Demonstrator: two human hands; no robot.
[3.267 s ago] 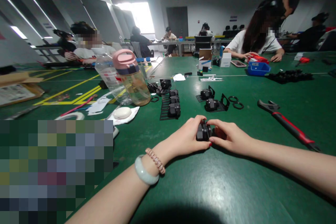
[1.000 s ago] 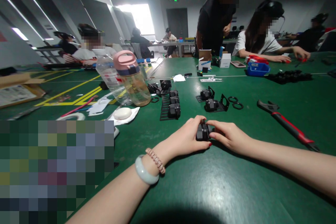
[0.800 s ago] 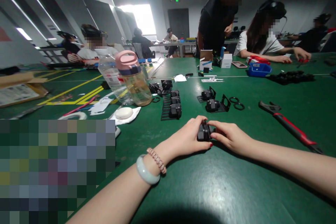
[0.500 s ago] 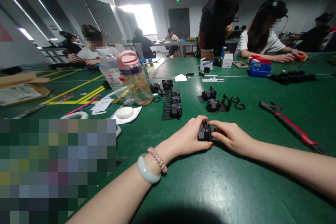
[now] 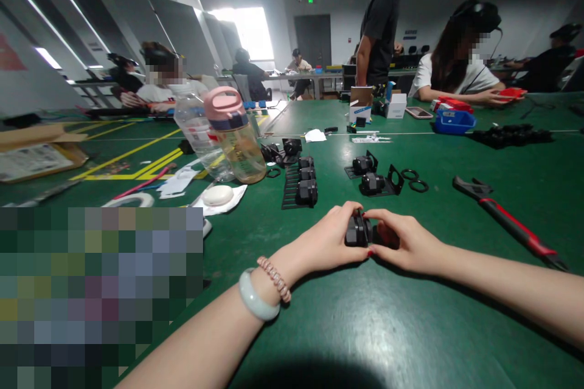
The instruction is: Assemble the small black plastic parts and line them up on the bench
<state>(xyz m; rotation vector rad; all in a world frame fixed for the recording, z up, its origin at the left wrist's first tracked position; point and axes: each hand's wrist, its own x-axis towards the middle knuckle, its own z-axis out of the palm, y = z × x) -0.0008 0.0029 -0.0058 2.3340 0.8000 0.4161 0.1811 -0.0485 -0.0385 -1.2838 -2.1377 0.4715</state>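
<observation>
Green tabletop (image 5: 387,322); right hand (image 5: 408,244) now wider-spread

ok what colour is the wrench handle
Red and black; the wrench handle shows best in the head view.

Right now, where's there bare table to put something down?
Between the left forearm and right forearm, the green tabletop is bare. A smaller gap lies between the right hand and the wrench. It's crowded around the pink-lidded bottle and nearby black parts.
</observation>
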